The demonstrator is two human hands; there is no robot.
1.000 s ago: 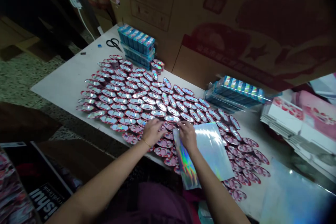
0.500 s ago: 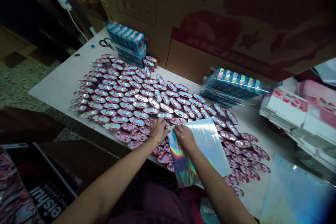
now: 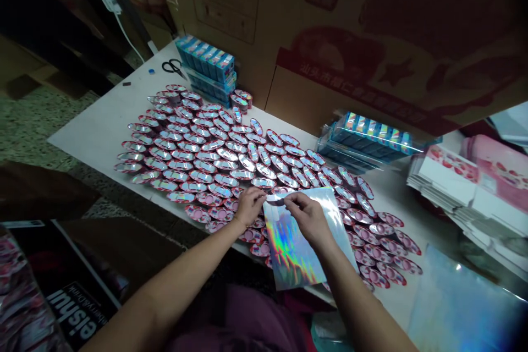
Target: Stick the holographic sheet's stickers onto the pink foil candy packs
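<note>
Our left grip (image 3: 249, 206) and right grip (image 3: 309, 219) both pinch a small shiny oval sticker (image 3: 275, 198), just above the far left corner of the rainbow holographic sheet (image 3: 295, 247).

Partly hidden under shiny rainbow holographic sheet (image 3: 297, 242): some pink oval foil-lidded cups (image 3: 252, 235). Too small to tell: little pinched piece (image 3: 275, 198).

Dim room; speckled floor (image 3: 25, 121); white table (image 3: 99, 132); cardboard boxes (image 3: 371, 38) behind.
</note>
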